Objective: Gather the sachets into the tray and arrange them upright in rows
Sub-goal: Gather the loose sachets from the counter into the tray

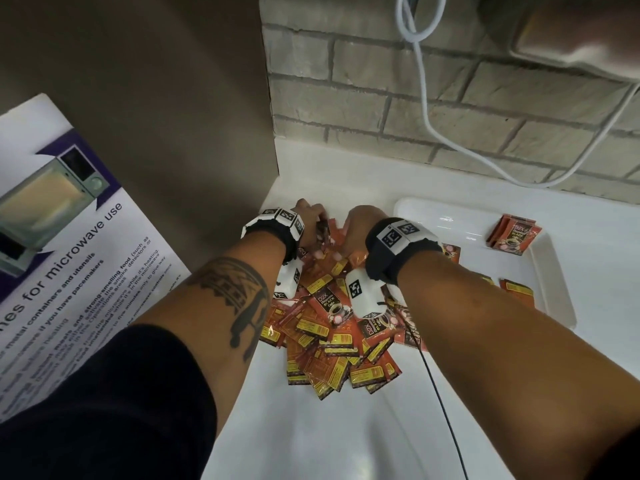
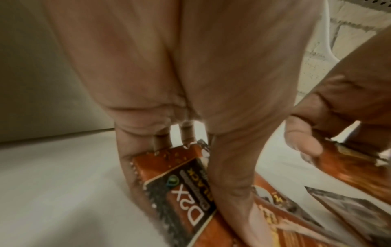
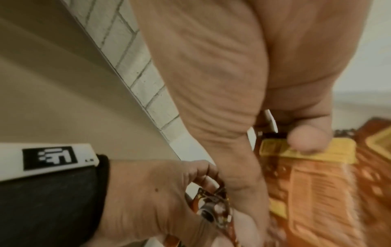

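Dozens of orange-and-yellow sachets lie heaped flat on the white counter, spilling toward the person between both forearms. Just beyond the heap's middle, the left hand is down at the pile's far-left edge, fingers and thumb curled round a small stack of sachets held on edge, D2X label showing in the left wrist view. Right beside it, the right hand is curled over the pile too; in the right wrist view its thumb presses the yellow panel of a sachet, gripping it. Knuckles of the two hands nearly touch. Further right sits the white tray, a few sachets lying over its near rim, and at its far side a short bundle of sachets stands upright. Behind, a brick wall.
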`<state>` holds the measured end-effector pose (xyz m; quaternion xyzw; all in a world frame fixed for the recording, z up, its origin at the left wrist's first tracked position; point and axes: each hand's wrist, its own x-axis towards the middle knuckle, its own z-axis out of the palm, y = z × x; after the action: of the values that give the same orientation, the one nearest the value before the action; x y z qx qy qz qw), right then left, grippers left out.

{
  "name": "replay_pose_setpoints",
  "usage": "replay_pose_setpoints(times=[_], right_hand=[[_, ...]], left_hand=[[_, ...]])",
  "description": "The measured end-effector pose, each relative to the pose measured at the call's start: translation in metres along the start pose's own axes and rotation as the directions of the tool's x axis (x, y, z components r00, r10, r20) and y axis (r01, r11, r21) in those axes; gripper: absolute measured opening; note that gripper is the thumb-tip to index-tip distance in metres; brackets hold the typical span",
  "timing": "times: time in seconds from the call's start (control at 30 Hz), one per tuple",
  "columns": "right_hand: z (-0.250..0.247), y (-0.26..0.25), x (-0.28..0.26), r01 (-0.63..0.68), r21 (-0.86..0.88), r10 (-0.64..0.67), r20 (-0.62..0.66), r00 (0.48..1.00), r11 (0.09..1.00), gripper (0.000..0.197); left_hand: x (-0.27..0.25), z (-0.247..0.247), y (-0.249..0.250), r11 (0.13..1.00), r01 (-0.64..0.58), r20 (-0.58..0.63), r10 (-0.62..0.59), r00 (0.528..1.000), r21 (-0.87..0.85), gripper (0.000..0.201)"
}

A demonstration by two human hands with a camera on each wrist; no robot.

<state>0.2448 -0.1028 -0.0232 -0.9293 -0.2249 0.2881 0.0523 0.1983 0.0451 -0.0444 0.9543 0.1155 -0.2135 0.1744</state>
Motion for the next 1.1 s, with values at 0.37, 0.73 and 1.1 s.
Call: replay_pose_setpoints(times=[0.37, 0.73, 1.1], right_hand=[[0.016, 0.006, -0.006, 0.021, -0.163, -0.009, 0.076, 0.997, 0.986, 0.024], [0.006, 0.010, -0.017, 0.050, -0.009, -0.050, 0.001, 0.999, 0.999, 0.043], [-0.065, 0.086, -0.073, 0.150, 0.713, 0.042, -0.244, 0.969, 0.685, 0.021]], left_hand=[[-0.009, 0.010, 0.001, 0.992, -0.038, -0.159, 0.018, 0.987, -0.123, 0.041], [-0.028, -0.007, 0.000, 0.974, -0.071, -0.250, 0.016, 0.968, -0.213, 0.040], [-0.053, -0.079, 0.082, 0.900, -0.342, -0.464, 0.191, 0.865, -0.268, 0.037]])
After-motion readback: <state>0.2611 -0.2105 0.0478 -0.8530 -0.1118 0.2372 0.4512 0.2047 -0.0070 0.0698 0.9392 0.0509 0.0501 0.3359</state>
